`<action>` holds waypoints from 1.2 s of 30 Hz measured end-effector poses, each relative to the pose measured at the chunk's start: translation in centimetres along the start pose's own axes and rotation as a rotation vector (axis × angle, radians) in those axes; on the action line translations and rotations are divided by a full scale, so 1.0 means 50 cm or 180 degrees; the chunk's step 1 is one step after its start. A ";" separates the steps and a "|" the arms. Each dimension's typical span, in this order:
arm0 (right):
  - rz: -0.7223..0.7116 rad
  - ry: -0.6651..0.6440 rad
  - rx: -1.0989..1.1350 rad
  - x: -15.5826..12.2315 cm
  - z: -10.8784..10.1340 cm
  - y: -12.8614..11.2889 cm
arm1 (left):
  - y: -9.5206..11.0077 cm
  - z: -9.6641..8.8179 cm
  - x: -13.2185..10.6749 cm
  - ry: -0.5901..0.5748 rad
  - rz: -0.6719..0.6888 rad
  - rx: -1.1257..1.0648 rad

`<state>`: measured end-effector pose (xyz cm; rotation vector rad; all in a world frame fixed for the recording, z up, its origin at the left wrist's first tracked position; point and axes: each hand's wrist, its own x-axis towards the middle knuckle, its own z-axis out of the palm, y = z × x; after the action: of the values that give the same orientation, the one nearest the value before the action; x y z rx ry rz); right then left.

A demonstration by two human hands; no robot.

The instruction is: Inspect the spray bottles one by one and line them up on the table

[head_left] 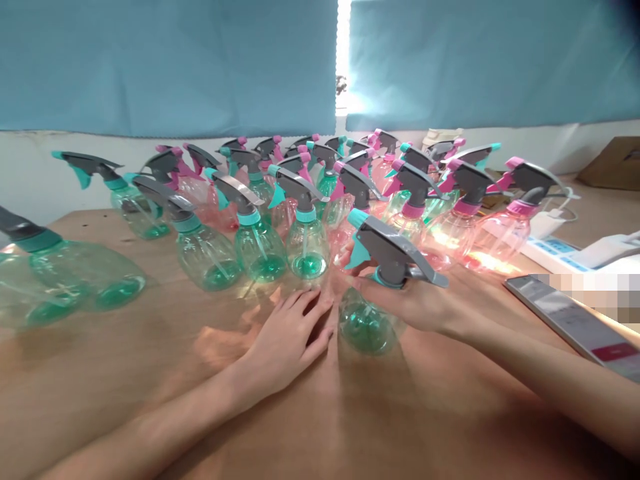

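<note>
My right hand (415, 303) is closed around the neck of a green spray bottle (367, 327), just under its grey and teal trigger head (393, 250). The bottle stands on the wooden table (150, 373) in front of me. My left hand (285, 337) lies flat on the table just left of that bottle, fingers stretched out and slightly spread, holding nothing. Its fingertips point toward a row of green bottles (307, 250).
Several green and pink spray bottles (453, 220) stand crowded across the table's far half. More green bottles (75, 280) sit at the left edge. A flat device (570, 320) and white items (565, 250) lie at the right. Blue curtains (170, 67) hang behind.
</note>
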<state>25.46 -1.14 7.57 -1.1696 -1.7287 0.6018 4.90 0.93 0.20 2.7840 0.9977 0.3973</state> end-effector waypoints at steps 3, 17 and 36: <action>0.0172 -0.0075 -0.0021 -0.008 0.002 -0.009 | -0.003 0.002 -0.002 0.0043 0.0020 -0.0079; -0.0222 -0.0084 0.0370 -0.034 0.044 -0.016 | 0.014 -0.021 -0.088 0.0355 -0.0413 -0.0893; -0.0795 -0.0313 0.0660 0.026 0.345 -0.141 | -0.008 -0.123 -0.279 0.1383 -0.1300 -0.0565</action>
<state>6.87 -1.26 5.99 -0.7771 -1.8124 0.6750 -7.55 -7.35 3.26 2.2999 1.4959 0.9939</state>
